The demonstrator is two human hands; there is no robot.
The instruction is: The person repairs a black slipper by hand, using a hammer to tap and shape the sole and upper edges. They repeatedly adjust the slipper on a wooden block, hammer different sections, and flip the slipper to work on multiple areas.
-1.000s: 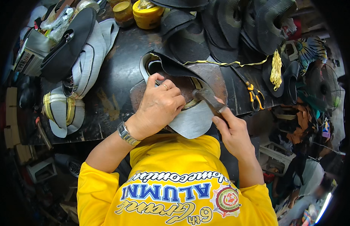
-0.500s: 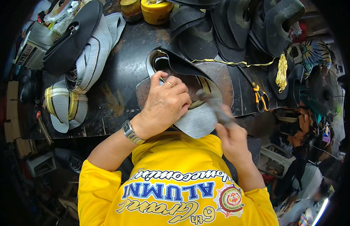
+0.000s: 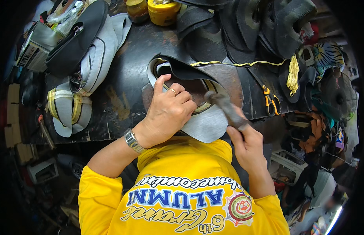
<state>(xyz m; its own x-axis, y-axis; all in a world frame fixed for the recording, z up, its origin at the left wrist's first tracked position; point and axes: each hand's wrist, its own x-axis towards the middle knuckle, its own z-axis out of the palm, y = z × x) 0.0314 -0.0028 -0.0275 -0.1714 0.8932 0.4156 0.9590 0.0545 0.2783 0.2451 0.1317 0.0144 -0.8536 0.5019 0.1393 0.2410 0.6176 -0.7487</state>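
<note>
Grey upper — turned slightly, likely presenting fresh edge; left hand on it, grasp unclear — right hand grips hammer.

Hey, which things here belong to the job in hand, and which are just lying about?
In use:
grey-and-black curved piece, at the left hand
hammer, in the right hand
brown slab, beneath the piece

Apparently just lying about:
orange-handled scissors
yellow ribbon bundle
yellow tub
stacked black pieces
</note>
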